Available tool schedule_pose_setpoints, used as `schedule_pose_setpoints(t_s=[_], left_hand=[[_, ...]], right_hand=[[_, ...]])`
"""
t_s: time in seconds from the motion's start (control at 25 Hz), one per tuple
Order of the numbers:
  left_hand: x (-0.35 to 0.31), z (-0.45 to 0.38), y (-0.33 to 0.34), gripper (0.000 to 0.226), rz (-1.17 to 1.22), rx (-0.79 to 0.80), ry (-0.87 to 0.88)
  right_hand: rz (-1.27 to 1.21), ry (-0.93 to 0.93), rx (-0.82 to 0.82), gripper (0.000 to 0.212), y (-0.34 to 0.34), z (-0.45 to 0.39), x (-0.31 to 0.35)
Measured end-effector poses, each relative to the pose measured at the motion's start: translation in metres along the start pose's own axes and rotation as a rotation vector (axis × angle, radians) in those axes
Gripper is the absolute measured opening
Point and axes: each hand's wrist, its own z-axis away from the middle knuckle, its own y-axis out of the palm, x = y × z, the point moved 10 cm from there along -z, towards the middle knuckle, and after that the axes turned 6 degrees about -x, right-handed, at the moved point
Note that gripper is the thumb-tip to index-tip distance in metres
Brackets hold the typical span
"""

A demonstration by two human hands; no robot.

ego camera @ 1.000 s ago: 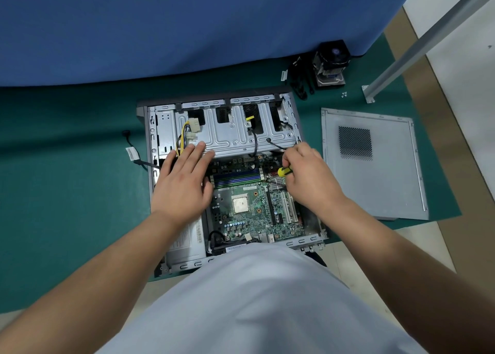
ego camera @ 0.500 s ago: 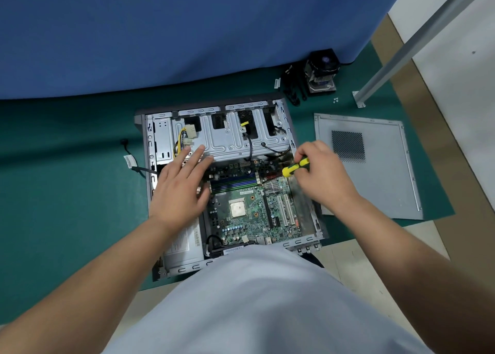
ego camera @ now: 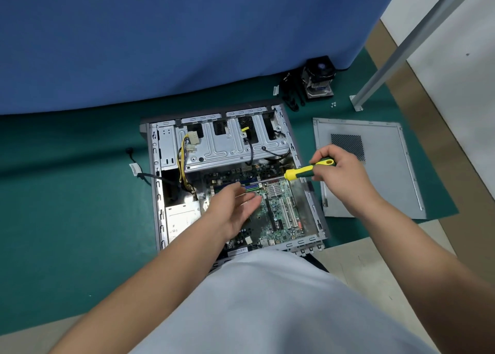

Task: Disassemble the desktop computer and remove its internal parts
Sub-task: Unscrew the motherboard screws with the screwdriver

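Open grey metal desktop computer case lies on green worktop mat. My right hand grips yellow-green screwdriver; left hand open, fingers relaxed, seemingly hovering over green motherboard.

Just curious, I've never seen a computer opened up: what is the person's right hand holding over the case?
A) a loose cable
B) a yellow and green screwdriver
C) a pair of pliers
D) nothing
B: the right hand grips a yellow and green screwdriver, its shaft pointing toward the motherboard.
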Motion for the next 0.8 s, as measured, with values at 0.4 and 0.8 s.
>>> schedule_pose_setpoints(t_s=[0.4, 0.8], left_hand=[[-0.013, 0.005, 0.002, 0.022, 0.124, 0.022, 0.017], [-0.033, 0.010, 0.019, 0.019, -0.076, 0.079, 0.140]], right_hand=[[-0.246, 0.083, 0.017, 0.028, 0.014, 0.003, -0.015], [-1.085, 0.379, 0.173, 0.023, 0.048, 0.001, -0.016]])
